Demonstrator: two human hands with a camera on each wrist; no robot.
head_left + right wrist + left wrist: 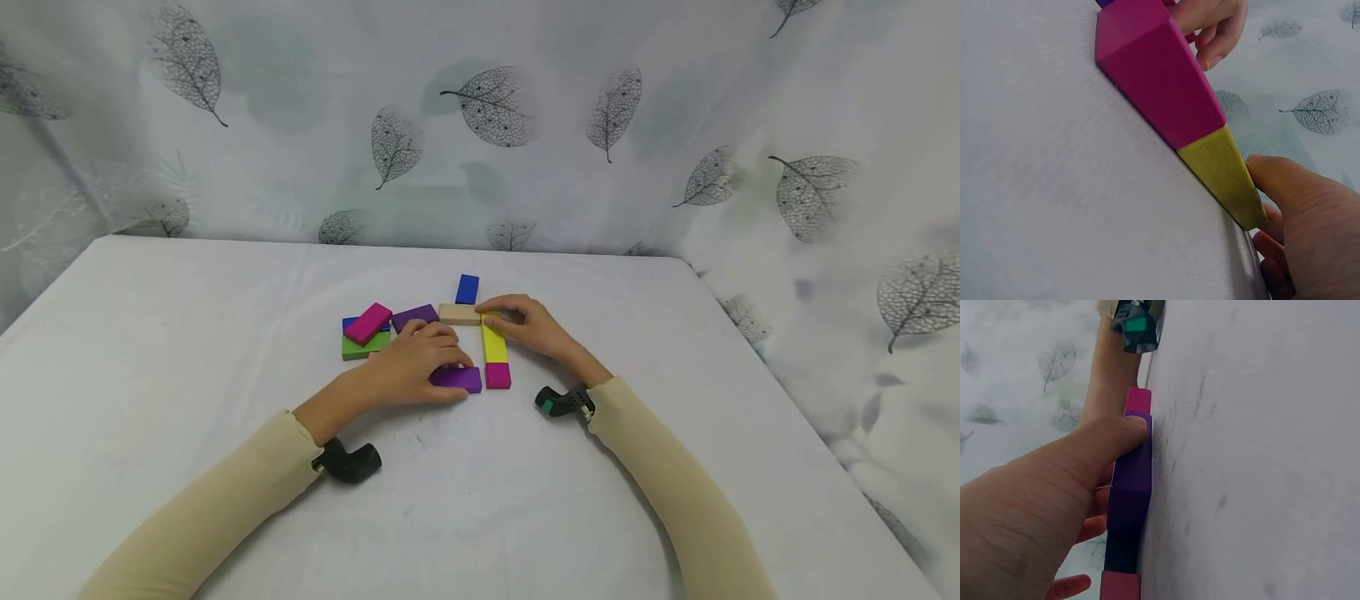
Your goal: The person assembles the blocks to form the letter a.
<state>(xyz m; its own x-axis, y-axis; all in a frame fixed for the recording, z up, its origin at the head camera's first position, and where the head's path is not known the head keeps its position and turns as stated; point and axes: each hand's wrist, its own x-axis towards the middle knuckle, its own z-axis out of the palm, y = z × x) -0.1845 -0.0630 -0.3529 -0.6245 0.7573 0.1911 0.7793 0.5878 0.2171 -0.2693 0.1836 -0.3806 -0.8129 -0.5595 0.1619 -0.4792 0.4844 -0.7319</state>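
Flat on the white cloth, a purple block (459,380) (1131,469) has the left hand (411,367) (1041,481) gripping it, thumb on the near side and fingers over the far side. The right hand (538,329) (1316,219) holds the far end of a yellow block (494,343) (1225,178) between thumb and fingers. A magenta block (498,376) (1163,81) touches the yellow block's near end. From the yellow block's far end a tan block (458,314) extends left, and beyond it stands a blue block (467,289).
Left of the tan block lies another purple block (415,316). Farther left, a tilted magenta block (368,323) rests on a green block (365,346) and a second blue block (349,324). Leaf-patterned cloth (285,150) hangs behind the table's far edge.
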